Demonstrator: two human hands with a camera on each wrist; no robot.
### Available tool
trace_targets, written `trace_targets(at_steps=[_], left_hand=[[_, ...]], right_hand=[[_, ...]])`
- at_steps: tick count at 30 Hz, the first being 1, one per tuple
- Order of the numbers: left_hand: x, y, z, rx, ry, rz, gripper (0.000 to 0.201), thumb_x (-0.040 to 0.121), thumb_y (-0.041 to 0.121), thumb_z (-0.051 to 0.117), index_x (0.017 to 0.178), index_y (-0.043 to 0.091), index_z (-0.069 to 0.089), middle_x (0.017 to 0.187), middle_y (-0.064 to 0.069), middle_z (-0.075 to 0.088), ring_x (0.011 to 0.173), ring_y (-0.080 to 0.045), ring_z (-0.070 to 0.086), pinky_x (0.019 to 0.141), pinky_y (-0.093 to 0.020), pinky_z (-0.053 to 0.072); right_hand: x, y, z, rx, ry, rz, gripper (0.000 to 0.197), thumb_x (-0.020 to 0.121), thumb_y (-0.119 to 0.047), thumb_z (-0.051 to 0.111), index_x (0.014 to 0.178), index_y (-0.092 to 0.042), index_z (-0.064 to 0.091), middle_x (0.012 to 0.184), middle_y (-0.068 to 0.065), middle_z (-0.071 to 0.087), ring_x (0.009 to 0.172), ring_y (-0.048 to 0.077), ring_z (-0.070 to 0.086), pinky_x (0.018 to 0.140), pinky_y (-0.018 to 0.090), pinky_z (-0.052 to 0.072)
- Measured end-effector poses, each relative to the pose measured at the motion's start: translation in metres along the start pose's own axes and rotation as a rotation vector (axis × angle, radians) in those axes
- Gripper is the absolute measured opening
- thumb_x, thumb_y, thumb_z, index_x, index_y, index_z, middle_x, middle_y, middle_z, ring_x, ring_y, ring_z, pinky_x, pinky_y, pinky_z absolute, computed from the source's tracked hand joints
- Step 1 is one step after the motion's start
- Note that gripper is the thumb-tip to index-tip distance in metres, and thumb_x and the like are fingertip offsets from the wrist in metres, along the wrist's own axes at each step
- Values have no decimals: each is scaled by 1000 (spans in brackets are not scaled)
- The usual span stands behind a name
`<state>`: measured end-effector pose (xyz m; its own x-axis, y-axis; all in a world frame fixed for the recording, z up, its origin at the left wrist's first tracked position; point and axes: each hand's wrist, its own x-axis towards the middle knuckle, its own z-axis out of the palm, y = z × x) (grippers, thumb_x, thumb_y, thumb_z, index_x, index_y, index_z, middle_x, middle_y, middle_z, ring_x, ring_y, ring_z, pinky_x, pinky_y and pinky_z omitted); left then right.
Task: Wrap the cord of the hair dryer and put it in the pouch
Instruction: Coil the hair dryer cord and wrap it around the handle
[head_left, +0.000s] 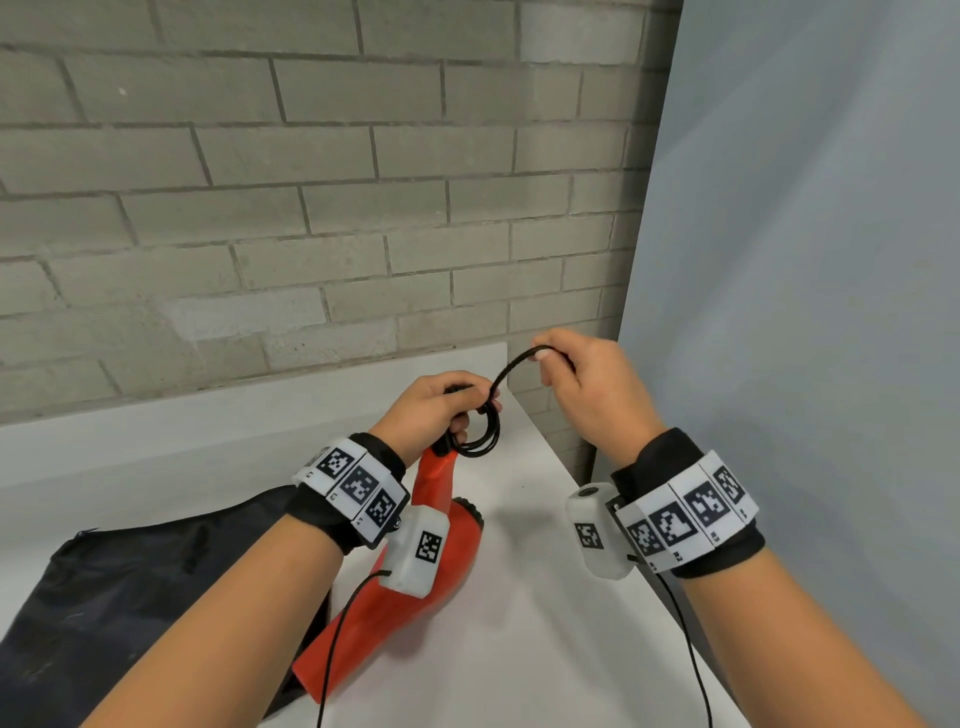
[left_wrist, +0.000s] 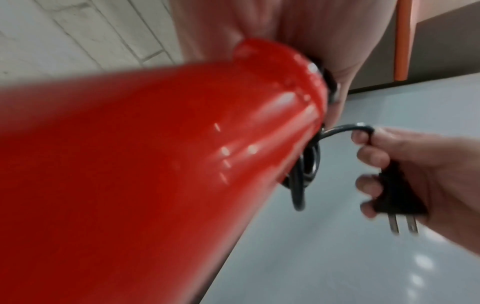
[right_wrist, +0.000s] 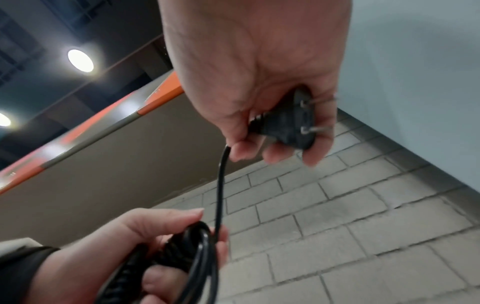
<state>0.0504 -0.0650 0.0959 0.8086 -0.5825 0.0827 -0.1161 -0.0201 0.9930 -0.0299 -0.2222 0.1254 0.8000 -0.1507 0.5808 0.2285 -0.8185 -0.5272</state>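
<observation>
Glossy red hair dryer (head_left: 410, 587) lies on the white table (head_left: 519, 623), no readable branding, black pouch (head_left: 130, 582) touching it. Left hand (head_left: 431, 410) grips the coiled black cord (head_left: 480, 436) at the handle's end; right hand (head_left: 592, 389) beyond, fingers curled round the plug (right_wrist: 288, 125).

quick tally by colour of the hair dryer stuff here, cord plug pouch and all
red: 1, the hair dryer
black: 3, the cord, the plug, the pouch
total: 4
</observation>
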Motion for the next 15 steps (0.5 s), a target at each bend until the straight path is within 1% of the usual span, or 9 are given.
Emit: trace_targets(at_steps=[2,5,6,7,8,9,11,13,15], left_hand=[[2,-1,-4,-86,51,-20,17,91,8,47,85,10,63,83,-5,65,44,-6,37,44,-18,38],[4,-2,-8,-130,106,-21,21,91,9,47,80,14,64,78,-1,65,52,-8,39,46,-18,38],[4,-2,-8,-115,112,-17,21,91,9,47,80,15,64,77,1,65,56,-9,39,48,-18,38],[4,-2,-7,-107,115,-15,22,91,10,47,79,16,64,77,2,64,59,-10,39,51,-20,37],[4,-3,-6,-110,120,-16,22,91,11,47,79,17,64,77,2,63,61,-10,39,55,-22,36],[4,-4,-5,-120,127,-15,22,91,11,46,79,18,64,78,3,61,63,-10,39,57,-24,35],[4,-4,-3,-132,134,-8,22,92,13,45,81,18,63,81,3,58,67,-10,40,60,-25,34],[3,-4,-2,-130,125,0,22,93,14,43,83,18,62,81,2,56,68,-10,40,60,-25,35],[3,-6,-2,-118,116,10,21,93,16,42,85,18,62,81,3,57,68,-10,41,61,-24,37]], right_hand=[[-3,8,-2,34,-148,64,21,93,-13,46,100,-12,66,69,-8,53,60,7,45,61,24,38],[-9,19,1,-175,-388,109,17,89,-17,56,98,-14,69,90,-5,50,82,11,44,78,24,38],[-11,19,2,-147,-423,161,12,87,-16,58,91,-15,69,92,-4,49,81,12,47,78,25,41],[-13,19,3,-58,-434,207,11,86,-11,59,81,-18,66,87,-3,52,75,12,52,74,25,44],[-15,18,4,39,-424,236,19,85,-7,59,73,-21,62,80,-3,56,68,11,57,69,25,47],[-16,16,5,142,-400,252,25,84,-4,59,69,-24,58,74,-3,59,65,12,60,68,27,49],[-15,10,7,348,-333,239,27,83,-1,61,69,-24,58,72,-4,61,64,9,63,73,28,53],[-15,2,12,529,-251,204,27,81,4,61,70,-21,58,73,-3,58,58,2,62,69,20,56],[-16,-4,22,633,-166,204,28,80,7,61,69,-19,58,72,1,56,60,5,61,65,17,56]])
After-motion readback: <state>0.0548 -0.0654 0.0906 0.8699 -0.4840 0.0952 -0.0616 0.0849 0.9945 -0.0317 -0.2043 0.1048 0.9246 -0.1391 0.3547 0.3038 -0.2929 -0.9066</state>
